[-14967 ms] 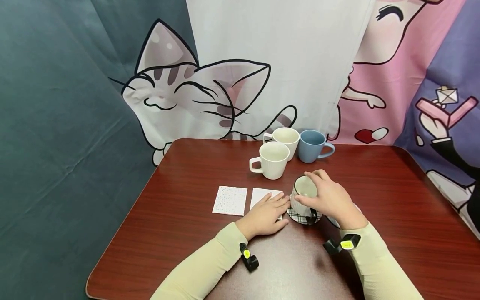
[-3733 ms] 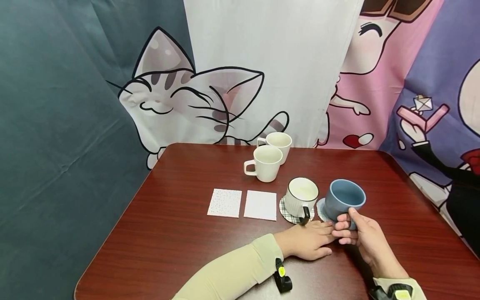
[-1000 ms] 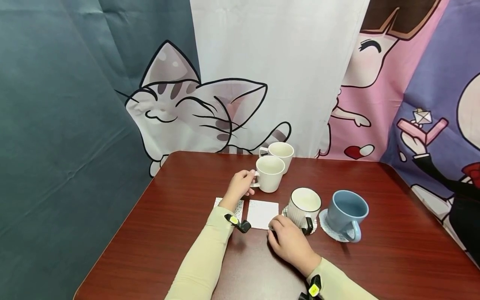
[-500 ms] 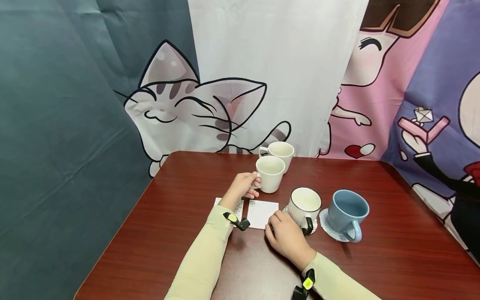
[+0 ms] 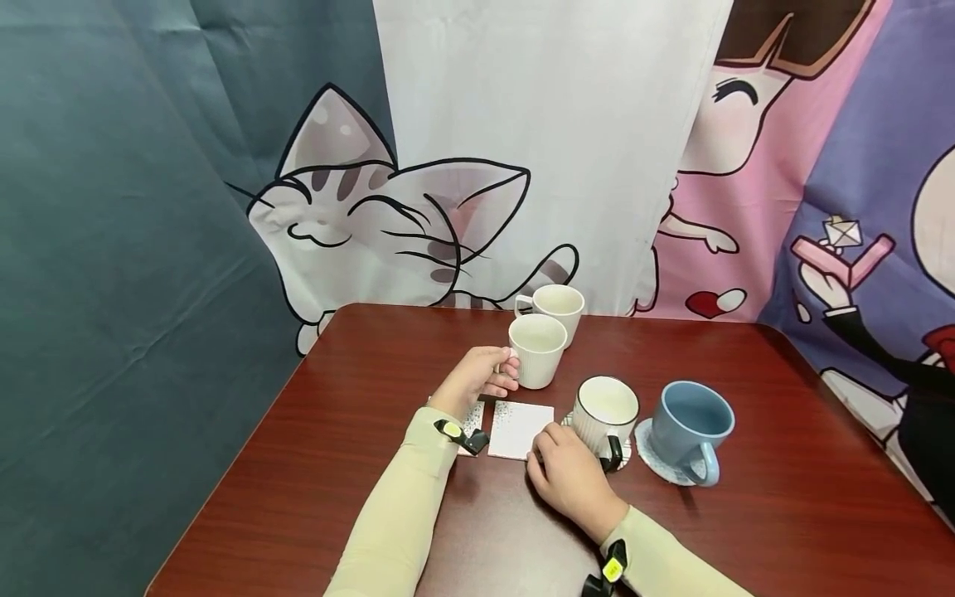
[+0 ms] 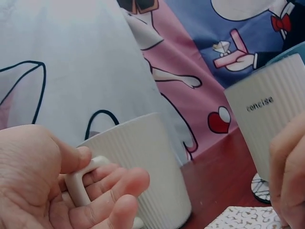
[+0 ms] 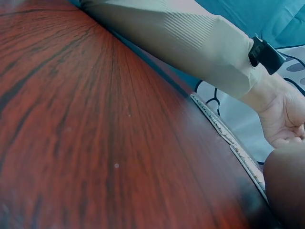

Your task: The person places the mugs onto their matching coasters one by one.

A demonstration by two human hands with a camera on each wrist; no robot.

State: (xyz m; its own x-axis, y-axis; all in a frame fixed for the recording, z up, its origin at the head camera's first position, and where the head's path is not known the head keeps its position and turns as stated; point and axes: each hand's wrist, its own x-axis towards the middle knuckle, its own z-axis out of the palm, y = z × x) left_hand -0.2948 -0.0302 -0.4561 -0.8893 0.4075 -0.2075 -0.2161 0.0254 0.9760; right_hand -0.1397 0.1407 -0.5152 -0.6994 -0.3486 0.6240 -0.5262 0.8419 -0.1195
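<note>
Your table (image 5: 336,464) is a dark red wooden top set against cartoon curtains (image 5: 388,207), and it carries everything else. Four mugs stand upright on it, mouths up. The blue mug (image 5: 690,427) sits on a round coaster (image 5: 651,460) at the right with its handle toward you, and the ribbed mug with a dark handle (image 5: 604,410) sits on a checked coaster just left of it, so each of these two has its own mat. A plain white mug (image 5: 554,305) waits at the far edge. Just in front of it stands the ribbed white mug (image 5: 535,350), on bare wood, its handle pointing left toward your reaching arm. Your left hand (image 5: 477,377) has its fingers curled through that handle, thumb on top, as the left wrist view (image 6: 90,183) shows; its base looks still on the table. Your right hand (image 5: 567,473) rests on the near right corner of the white square coaster (image 5: 518,427), apparently steadying it; fingers look relaxed, gripping nothing. A speckled square coaster (image 5: 472,414) lies half hidden under your left wrist.
</note>
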